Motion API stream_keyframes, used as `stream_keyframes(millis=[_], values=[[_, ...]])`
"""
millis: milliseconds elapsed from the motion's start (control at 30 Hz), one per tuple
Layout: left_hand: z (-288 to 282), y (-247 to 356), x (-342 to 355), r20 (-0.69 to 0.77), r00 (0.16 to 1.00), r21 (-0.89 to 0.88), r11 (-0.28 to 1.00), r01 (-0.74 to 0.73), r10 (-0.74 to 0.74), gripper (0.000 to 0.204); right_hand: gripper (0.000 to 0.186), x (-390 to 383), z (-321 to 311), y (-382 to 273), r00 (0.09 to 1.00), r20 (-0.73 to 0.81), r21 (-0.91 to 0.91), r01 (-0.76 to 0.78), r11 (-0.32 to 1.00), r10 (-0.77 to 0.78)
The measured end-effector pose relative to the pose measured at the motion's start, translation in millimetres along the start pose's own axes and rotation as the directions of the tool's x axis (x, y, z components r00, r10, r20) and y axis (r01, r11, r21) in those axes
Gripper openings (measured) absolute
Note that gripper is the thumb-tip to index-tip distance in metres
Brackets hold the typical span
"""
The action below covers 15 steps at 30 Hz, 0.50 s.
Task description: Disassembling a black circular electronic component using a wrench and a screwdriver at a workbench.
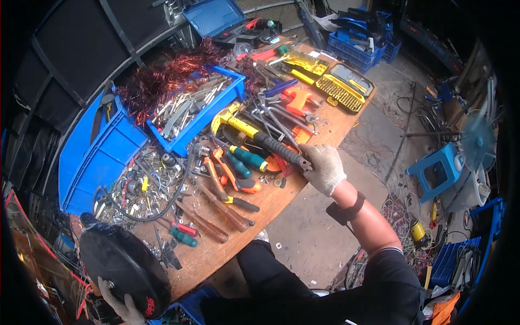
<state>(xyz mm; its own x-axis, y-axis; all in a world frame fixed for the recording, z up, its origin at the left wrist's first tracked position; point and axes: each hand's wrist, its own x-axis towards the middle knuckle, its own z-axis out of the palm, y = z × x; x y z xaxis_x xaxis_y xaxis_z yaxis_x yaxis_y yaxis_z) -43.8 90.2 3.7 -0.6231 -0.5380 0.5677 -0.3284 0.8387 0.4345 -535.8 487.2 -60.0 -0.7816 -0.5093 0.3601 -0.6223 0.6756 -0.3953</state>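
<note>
My right hand [326,169], in a pale work glove, is closed at the butt end of a yellow-headed hammer [254,135] with a black grip, which lies slanting over other tools. How far the fingers wrap round it is partly hidden. At the lower left, my gloved left hand [123,307] grips the lower edge of a large black round disc-shaped thing [122,262] with red marking, tilted up against the table's near left. Below the hammer lie green-handled screwdrivers [249,158], orange-handled pliers [223,169] and two brown-handled tools [223,208].
The wooden table [287,203] carries a blue tray [216,115] of metal parts, reddish wire shreds [157,81], a heap of small scraps [135,189] and a yellow bit set [341,89]. A blue stool [433,173] and a fan [479,141] stand right; loose wires litter the floor.
</note>
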Motion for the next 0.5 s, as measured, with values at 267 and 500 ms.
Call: stream_keyframes(millis=[267,500], values=[[-1.6,-3.0,-2.1,0.024,1.0,0.036,0.999,-0.016,0.016,0.077,0.025,-0.2,18.2,27.0,0.997,-0.056,0.118,-0.041,0.992,0.048],[-6.4,-31.4,-17.2,0.07,0.996,0.039,0.998,0.046,-0.049,0.074,0.028,2.3,2.8,11.5,0.99,-0.083,0.194,-0.098,0.976,0.116]])
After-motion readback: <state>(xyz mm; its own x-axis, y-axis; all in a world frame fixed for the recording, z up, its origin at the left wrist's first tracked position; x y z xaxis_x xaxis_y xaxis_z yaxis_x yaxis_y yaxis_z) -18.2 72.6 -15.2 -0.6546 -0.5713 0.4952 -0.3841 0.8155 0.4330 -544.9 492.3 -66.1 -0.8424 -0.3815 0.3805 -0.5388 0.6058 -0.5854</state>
